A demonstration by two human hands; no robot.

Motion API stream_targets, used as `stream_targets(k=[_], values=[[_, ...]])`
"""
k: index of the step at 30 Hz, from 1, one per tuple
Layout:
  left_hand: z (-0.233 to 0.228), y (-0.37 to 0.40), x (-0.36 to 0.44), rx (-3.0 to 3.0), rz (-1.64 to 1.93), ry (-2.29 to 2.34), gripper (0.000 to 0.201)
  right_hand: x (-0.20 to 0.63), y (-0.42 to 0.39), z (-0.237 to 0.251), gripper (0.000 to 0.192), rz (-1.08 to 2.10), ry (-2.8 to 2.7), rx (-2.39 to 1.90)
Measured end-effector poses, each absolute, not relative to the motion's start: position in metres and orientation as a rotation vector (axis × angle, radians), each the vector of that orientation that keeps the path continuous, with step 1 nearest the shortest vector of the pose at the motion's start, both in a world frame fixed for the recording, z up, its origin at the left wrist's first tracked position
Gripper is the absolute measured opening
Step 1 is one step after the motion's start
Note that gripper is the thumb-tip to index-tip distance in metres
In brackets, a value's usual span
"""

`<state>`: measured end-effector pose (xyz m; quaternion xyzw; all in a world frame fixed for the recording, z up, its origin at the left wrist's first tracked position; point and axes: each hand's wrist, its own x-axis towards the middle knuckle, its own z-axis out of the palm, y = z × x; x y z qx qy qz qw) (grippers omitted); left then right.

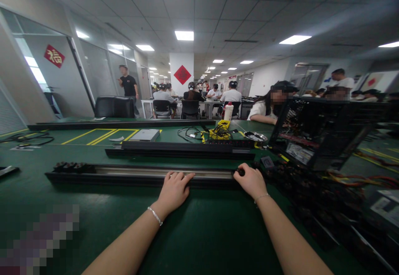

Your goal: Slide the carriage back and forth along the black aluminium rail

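Here the left hand (pixel 173 190) lies flat and fairly open at the lower middle of the frame, its fingers (pixel 182 177) draped over the near edge of a long black rail (pixel 137 174). The right hand (pixel 252 180), just right of centre, is curled loosely at the right end of that rail, fingertips closed on a small dark knob (pixel 240 171); how tightly it grips cannot be made out. Both wrists wear thin bracelets. The rail runs from the left of the frame to the middle across a green table (pixel 199 229), low and black with a pale metal channel along its top and a row of dark bumps at its left end. Behind it lies a second black rail (pixel 181 148), and further back a third (pixel 121 124). To the right, close beside the right hand, stands an open computer case (pixel 318 131) with loose coloured wires (pixel 358 180) spilling toward the lower right. Behind the second rail sit a yellow tray of cables (pixel 220 131), a white bottle (pixel 228 111) and a small metal dish (pixel 255 136). In the upper middle, people sit at distant desks.
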<state>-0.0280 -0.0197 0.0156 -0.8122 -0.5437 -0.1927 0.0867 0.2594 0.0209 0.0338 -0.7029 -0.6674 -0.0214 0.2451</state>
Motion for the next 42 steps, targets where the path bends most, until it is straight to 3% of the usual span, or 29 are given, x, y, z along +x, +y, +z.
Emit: stream_targets(k=[42], values=[[0.013,-0.018,-0.029,-2.403,-0.584,-1.584,0.049,0.271,0.018,0.036,0.024,-0.053,-1.767,-2.038]])
